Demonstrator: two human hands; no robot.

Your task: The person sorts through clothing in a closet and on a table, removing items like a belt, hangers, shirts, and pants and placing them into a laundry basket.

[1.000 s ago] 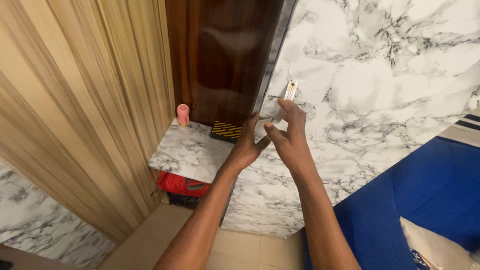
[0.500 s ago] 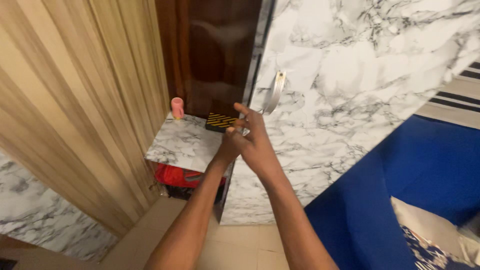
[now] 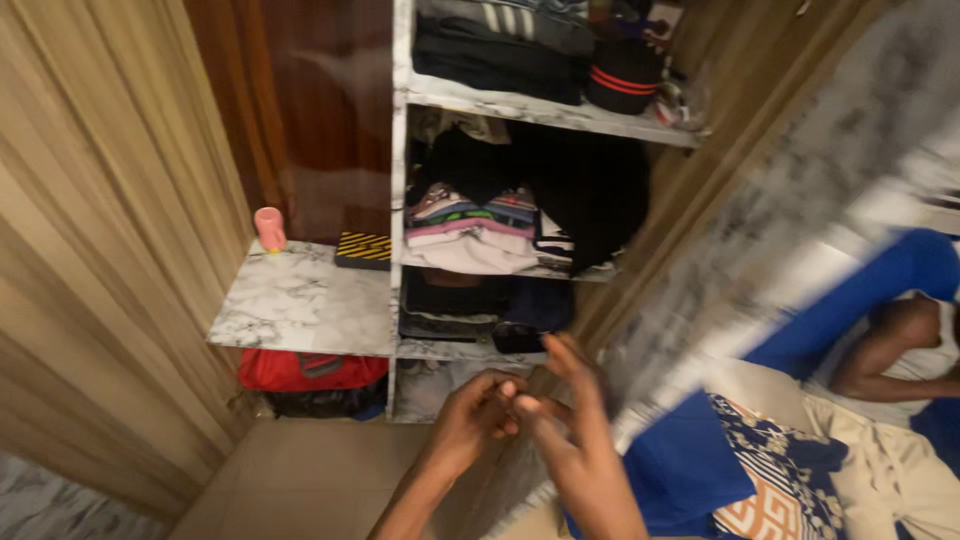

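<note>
I see both hands meeting low in the near centre: my left hand (image 3: pixel 470 420) is curled, fingertips touching my right hand (image 3: pixel 565 450), whose fingers are loosely spread; they seem to hold nothing, though blur hides detail. The wardrobe door (image 3: pixel 790 230) swings open at right, baring folded clothes (image 3: pixel 470 235) on shelves. Best keep the hands clear of its edge.

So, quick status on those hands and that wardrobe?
Left hand and right hand together, low, fingers touching, holding nothing visible. Wardrobe door swung open, blurred. Folded clothes on shelves. Nothing in the way.
</note>
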